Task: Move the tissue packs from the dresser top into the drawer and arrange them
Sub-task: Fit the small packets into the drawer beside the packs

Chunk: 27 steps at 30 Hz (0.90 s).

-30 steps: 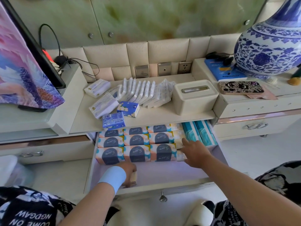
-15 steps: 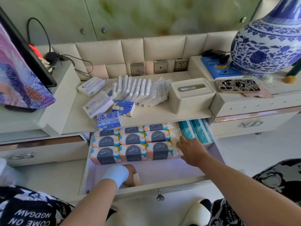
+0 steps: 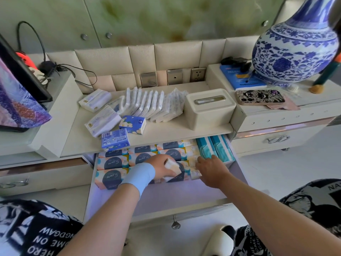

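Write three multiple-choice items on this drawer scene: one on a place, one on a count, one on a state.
1. Where in the drawer do the teal packs lie?
A. left end
B. middle
C. right end

2. How many small blue packs lie on the dresser top?
A. one
B. two
C. five

3. What is the left hand doing?
A. resting flat, empty
B. gripping a small pack
C. making a bare fist

Key: 1 C, they fill the drawer's right side. 2 B, two lie near the front edge. 3 B, its fingers curl round a white-and-orange pack.
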### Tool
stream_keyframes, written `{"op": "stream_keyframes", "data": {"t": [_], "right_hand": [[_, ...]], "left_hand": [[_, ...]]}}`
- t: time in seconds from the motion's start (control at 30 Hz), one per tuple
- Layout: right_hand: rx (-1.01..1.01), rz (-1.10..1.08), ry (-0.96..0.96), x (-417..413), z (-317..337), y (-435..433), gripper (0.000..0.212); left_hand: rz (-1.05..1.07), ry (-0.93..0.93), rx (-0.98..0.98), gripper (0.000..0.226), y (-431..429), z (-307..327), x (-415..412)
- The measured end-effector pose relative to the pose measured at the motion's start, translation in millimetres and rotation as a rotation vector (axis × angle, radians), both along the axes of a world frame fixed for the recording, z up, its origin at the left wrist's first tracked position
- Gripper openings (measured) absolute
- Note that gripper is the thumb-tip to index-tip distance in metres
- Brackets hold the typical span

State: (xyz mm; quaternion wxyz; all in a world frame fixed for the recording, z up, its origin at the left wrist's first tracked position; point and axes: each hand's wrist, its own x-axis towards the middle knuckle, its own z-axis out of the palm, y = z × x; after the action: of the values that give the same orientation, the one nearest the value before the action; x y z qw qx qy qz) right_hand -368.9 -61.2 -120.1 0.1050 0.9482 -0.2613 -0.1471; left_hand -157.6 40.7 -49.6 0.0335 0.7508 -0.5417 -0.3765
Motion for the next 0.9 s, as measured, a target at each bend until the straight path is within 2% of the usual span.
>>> {"op": "stream_keyframes", "data": {"t": [0.1, 0.17, 0.27, 0.37, 0.53, 0.67, 0.8, 0.9], "right_hand": [[0.020, 0.014, -0.014, -2, 4, -1, 0.034], [0.047, -0.003, -0.013, -3, 4, -1, 0.038], [0.003, 0.032, 0.085, 0, -1, 2, 0.048], [-0.033, 0.043, 0.143, 3, -3, 1, 0.044], [0.086, -0.008, -0.059, 2, 14, -15, 0.051], [0.073, -0.119, -0.183, 0, 16, -26, 0.047], [0.066, -0.164, -0.191, 9, 4, -26, 0.036], [0.113, -0.205, -0.125, 15, 3, -25, 0.041]], "left_hand": [[0.020, -0.021, 0.013, 0.055, -1, -4, -1], [0.030, -0.034, 0.014, 0.054, -1, -7, -2], [0.048, -0.025, 0.005, 0.052, -3, -10, -5], [0.063, -0.011, -0.003, 0.050, -5, -12, -6], [0.099, -0.008, -0.018, 0.052, -10, -12, 0], [0.163, 0.003, -0.035, 0.055, -13, -15, 2], [0.191, 0.017, -0.058, 0.059, -16, -16, -1], [0.185, 0.028, -0.077, 0.056, -21, -14, -6]]}}
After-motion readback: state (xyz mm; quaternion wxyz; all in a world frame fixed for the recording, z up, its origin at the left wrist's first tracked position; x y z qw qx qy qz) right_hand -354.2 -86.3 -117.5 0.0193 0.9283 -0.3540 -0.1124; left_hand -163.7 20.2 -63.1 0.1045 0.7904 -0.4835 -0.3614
